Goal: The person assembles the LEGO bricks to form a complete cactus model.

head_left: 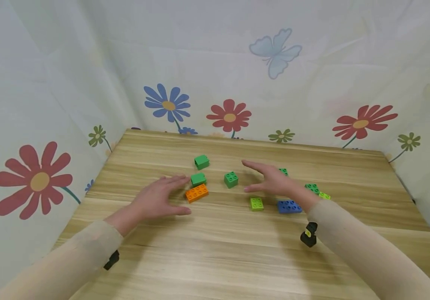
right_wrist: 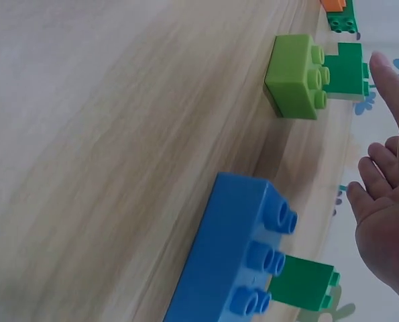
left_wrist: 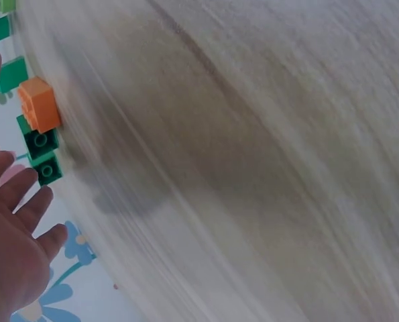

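My left hand [head_left: 158, 199] hovers over the table's left part, fingers extended, thumb apart, holding nothing. Just beyond its fingertips lie an orange toy brick [head_left: 197, 193] and a green brick [head_left: 198, 179] on its side, close together. Another green brick [head_left: 201, 162] lies farther back. My right hand [head_left: 272, 179] is also unoccupied, its thumb and fingers spread toward an upright green brick [head_left: 231, 179]. Below that hand sit a lime brick [head_left: 257, 204] and a blue brick [head_left: 289, 207]; the blue one shows large in the right wrist view [right_wrist: 219, 248]. A green brick [head_left: 283, 171] is partly hidden behind the right hand.
Right of the right wrist, a green brick [head_left: 312, 188] and a small lime brick [head_left: 325, 196] sit side by side. The wooden table [head_left: 207, 258] ends at a flower-printed curtain [head_left: 207, 54] at the back and sides. Each wrist carries a small black device [head_left: 309, 235].
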Tool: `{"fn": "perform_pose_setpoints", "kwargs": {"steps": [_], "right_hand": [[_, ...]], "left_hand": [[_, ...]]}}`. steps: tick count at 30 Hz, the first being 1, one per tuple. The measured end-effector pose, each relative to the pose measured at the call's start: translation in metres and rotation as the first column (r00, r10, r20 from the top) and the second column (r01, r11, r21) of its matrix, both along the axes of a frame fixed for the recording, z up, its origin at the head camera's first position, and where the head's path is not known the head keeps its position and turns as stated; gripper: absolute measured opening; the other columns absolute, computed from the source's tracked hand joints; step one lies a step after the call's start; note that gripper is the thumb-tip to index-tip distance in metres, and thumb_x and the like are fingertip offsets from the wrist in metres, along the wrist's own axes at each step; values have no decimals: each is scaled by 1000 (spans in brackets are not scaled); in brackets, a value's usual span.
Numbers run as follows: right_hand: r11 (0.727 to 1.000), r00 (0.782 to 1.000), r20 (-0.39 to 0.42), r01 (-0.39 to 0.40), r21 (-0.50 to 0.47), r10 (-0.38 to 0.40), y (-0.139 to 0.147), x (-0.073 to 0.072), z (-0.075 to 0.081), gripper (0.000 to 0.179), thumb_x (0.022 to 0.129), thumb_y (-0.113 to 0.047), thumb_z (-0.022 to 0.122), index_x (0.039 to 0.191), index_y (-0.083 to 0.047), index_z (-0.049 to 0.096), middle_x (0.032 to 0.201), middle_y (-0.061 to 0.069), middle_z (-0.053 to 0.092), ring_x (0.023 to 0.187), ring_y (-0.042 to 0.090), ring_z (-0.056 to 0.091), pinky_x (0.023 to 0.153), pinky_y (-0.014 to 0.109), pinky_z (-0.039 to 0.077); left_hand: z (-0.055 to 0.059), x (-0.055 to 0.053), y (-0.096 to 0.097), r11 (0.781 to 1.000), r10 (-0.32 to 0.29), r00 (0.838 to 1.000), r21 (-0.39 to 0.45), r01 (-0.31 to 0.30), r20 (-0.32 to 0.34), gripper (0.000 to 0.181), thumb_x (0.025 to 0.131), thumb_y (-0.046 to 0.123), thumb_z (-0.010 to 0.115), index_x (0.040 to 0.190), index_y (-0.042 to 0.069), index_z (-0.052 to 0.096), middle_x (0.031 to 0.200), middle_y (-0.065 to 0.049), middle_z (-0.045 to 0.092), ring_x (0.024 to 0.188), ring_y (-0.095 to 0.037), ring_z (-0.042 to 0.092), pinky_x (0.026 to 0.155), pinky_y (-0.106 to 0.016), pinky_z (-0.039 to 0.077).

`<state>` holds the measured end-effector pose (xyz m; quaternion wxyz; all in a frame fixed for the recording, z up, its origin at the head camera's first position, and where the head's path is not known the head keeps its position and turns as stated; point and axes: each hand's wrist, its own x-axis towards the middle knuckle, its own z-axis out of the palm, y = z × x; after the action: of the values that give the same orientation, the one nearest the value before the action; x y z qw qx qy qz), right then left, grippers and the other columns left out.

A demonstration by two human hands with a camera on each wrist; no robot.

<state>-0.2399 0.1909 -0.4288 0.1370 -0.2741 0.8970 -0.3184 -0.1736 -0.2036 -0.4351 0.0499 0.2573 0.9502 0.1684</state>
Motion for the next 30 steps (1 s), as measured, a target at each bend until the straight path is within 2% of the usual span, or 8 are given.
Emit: {"fn": "perform_pose_setpoints", "kwargs": {"steps": [7,13,21,30], "right_hand": [[1000,999,32,-6,-24,7,-12,-4,-7,88,93,-32,86,165,-11,41,169,10,41,158,35,35,127,56,32],[999,999,49,-12,-42,14,-21,-9,-12,80,96,-29,84,163,-10,44,168,8,43,157,33,37,128,53,33],[998,997,71,-4,-68,9,-32,-14,-19,74,99,-22,81,163,-9,45,167,7,45,156,30,39,128,47,34],[995,997,76,28,-98,-20,-36,-15,-24,66,99,-16,80,158,-8,52,161,9,53,151,28,47,125,45,39]], "left_hand": [[-4,3,5,998,53,998,37,-54,25,99,84,70,80,164,21,46,166,-4,47,149,-38,47,120,-65,39],[-9,4,9,992,97,995,80,-100,34,94,84,68,82,160,21,52,160,-5,54,144,-36,53,116,-62,45],[-11,3,14,981,131,988,136,-141,80,87,82,59,89,155,21,59,155,0,60,142,-32,56,117,-57,46],[-18,0,19,971,151,986,178,-162,76,75,84,50,90,147,16,66,148,-6,66,138,-34,60,116,-57,48]]}}
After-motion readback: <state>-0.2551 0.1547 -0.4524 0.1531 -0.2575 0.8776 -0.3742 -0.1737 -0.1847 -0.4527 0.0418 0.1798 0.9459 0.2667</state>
